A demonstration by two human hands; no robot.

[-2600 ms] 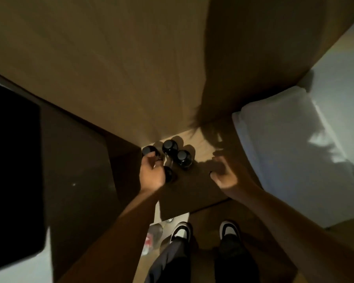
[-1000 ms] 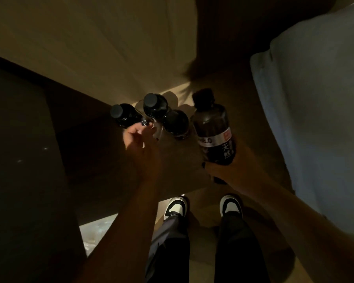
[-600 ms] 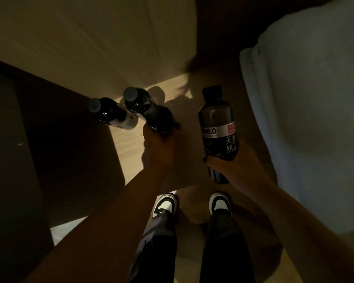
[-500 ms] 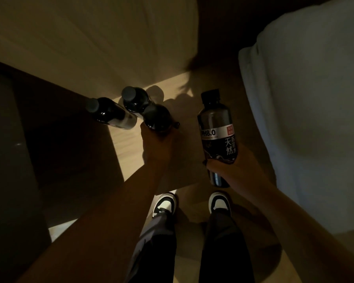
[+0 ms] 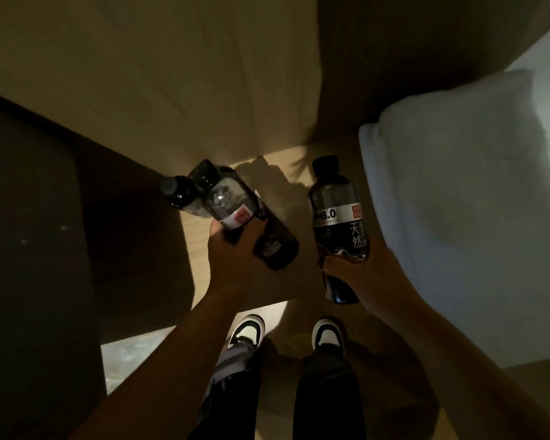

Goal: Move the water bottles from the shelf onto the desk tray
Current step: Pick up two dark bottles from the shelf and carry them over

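In the dim head view, my right hand (image 5: 359, 268) grips the lower half of a dark water bottle (image 5: 334, 204) with a white "pH8.0" band. It is held upright above the wooden shelf (image 5: 200, 249). My left hand (image 5: 232, 249) grips a second dark bottle (image 5: 226, 198) around its middle, tilted with the cap pointing up-left and raised off the shelf. A third bottle (image 5: 178, 193) stands on the shelf behind it at the left, partly hidden. No tray is in view.
A white pillow or bedding (image 5: 473, 217) fills the right side, close to my right hand. A dark panel (image 5: 29, 249) lies to the left and a wooden wall (image 5: 172, 74) rises behind the shelf. My shoes (image 5: 246, 328) are on the floor below.
My right hand took a bottle off the shelf and holds it. My left hand closed on another bottle, then lifted and tilted it away from the group.
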